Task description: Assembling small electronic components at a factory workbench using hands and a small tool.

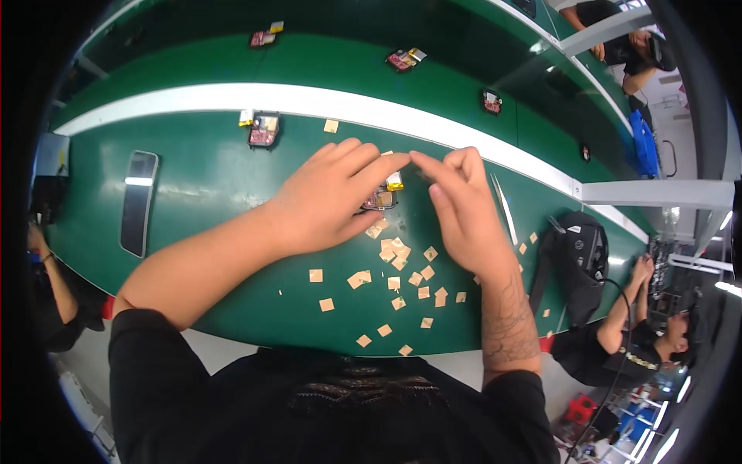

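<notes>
Green work surface (209, 255) — a long belt-like bench, curved by the lens, with a white stripe (232, 99) running along its far side.

Black pouch-like device with a cable (581, 259) lay at the right end of the bench, just beyond the right forearm.

Dark phone (138, 203) lay flat, screen up, at the left, well apart from both hands.

Left hand (328, 199) rested over the middle of the bench, fingers stretched toward the right, its forefinger tip nearly meeting the right hand's fingertips. The palm lay partly over a small circuit module (381, 199) with a yellow tab at its top; the thumb sat just below it. Whether the fingers pinched anything could not be told.

Right hand (460, 213) stood just beside the module, fingers curled in narrowly, forefinger and thumb drawn together toward the left forefinger (anything between them was too small to make out).

Tweezers (504, 209) lay on the bench just right of the right hand, untouched.

A second small module (263, 128), red and black, sat near the white stripe, apart from the hands; three more similar ones lay farther off on the upper belt.

Small tan square slips (398, 263) — many, scattered loose on the green below and between the two hands.
</notes>
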A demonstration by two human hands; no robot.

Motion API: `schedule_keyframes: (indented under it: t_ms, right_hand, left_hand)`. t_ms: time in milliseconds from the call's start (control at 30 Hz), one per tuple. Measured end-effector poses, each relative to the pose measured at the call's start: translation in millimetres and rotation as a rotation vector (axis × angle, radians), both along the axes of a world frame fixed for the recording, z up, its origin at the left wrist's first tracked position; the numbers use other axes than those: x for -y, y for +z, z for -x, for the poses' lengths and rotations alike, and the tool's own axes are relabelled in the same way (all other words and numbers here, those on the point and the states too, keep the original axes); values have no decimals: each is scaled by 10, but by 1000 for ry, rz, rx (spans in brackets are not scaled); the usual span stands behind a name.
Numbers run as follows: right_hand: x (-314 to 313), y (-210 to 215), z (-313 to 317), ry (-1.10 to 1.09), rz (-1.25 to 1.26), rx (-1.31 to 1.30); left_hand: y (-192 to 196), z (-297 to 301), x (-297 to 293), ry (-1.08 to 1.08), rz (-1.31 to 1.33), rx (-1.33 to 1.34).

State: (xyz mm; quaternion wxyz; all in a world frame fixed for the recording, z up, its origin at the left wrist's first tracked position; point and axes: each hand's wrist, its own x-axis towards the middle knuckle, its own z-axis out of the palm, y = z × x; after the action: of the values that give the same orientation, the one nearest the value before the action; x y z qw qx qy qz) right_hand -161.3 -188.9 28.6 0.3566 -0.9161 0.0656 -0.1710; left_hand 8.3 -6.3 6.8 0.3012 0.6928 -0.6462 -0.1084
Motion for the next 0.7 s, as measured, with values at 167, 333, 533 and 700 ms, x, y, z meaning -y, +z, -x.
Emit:
schedule_keyframes:
  t_ms: [167,333,533,700]
  right_hand:
    - [9,253,77,1,78,-157]
    - [-142,208,84,17,162,-222]
    - [-450,225,19,-55,432,-255]
    - [-385,239,79,-98,538,-257]
  left_hand:
    - [-120,8,5,18,101,-28]
    - [-158,12,19,16,150,-66]
    - [-157,32,-62,-1,165,-63]
    - [-47,41,93,-108,78,-61]
